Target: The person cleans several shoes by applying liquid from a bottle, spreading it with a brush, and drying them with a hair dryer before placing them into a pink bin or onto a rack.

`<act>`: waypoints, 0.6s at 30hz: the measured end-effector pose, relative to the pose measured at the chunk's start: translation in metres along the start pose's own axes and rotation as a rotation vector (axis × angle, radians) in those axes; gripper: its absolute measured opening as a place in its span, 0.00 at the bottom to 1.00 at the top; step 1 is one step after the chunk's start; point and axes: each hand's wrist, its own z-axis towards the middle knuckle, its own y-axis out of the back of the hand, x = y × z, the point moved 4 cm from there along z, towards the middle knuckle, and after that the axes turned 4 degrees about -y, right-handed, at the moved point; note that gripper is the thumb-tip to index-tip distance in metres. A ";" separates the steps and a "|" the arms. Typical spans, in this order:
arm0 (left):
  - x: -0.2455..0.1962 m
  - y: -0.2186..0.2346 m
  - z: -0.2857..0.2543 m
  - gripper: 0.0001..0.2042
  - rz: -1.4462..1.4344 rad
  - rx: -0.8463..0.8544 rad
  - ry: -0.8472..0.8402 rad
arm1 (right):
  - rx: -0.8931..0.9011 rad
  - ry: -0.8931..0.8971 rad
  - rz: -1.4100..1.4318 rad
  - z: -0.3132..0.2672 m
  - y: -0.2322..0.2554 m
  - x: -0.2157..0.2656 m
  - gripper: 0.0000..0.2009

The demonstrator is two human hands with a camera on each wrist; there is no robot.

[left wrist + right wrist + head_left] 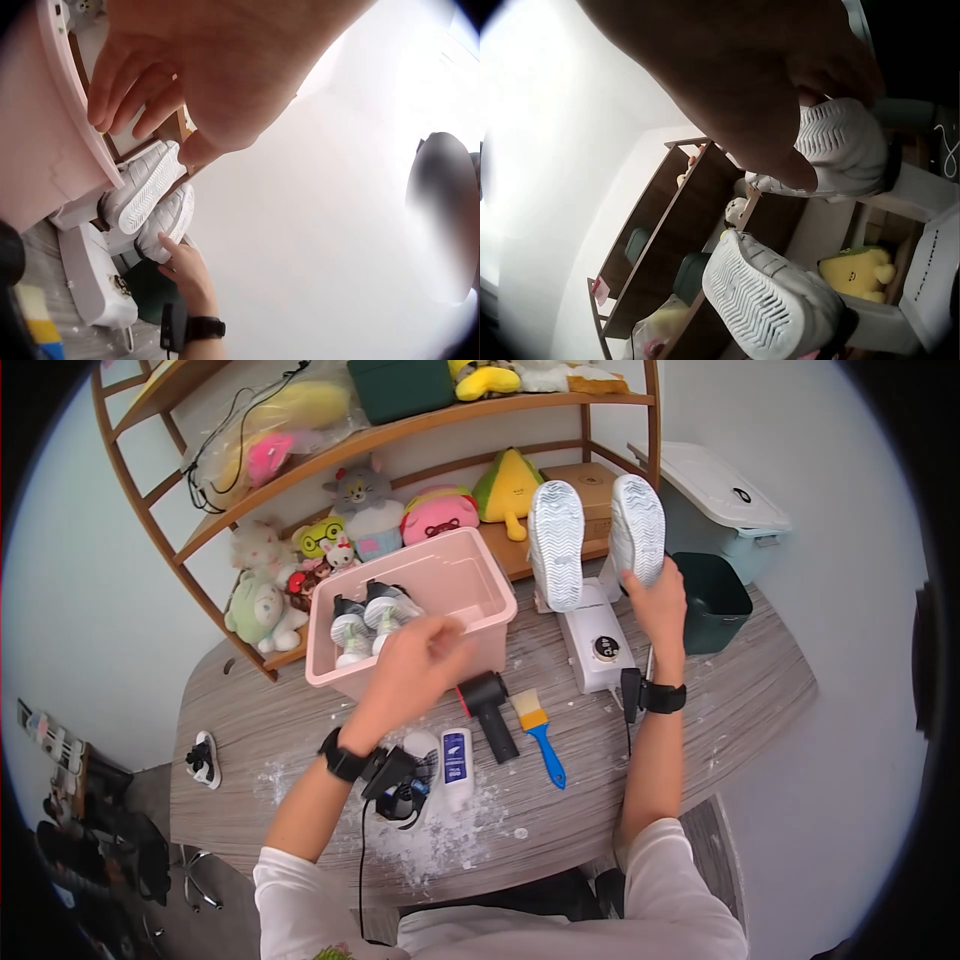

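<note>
My right hand grips the right-hand one of two white sneakers, its thumb on the patterned sole. That gripped sneaker and the other white sneaker are propped soles outward on a white shoe dryer with a round temperature display. Loosely bent and holding nothing, my left hand hovers at the near side of a pink bin. Inside the bin, on its left, lies a pair of white-and-dark sneakers.
Before the bin are a black handheld blower, a blue-handled brush and a white-and-purple tube. White residue covers part of the table. A dark green bin stands right; a small sneaker lies far left. Behind is a toy shelf.
</note>
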 end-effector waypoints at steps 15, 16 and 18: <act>0.023 -0.100 0.167 0.28 -0.240 -0.127 -0.042 | -0.077 -0.117 0.077 0.001 0.008 0.013 0.30; 0.023 -0.101 0.168 0.26 -0.302 -0.085 -0.053 | -0.097 -0.130 0.111 0.000 0.011 0.017 0.31; 0.023 -0.100 0.167 0.25 -0.317 -0.104 -0.059 | -0.148 -0.147 0.133 -0.002 0.014 0.024 0.30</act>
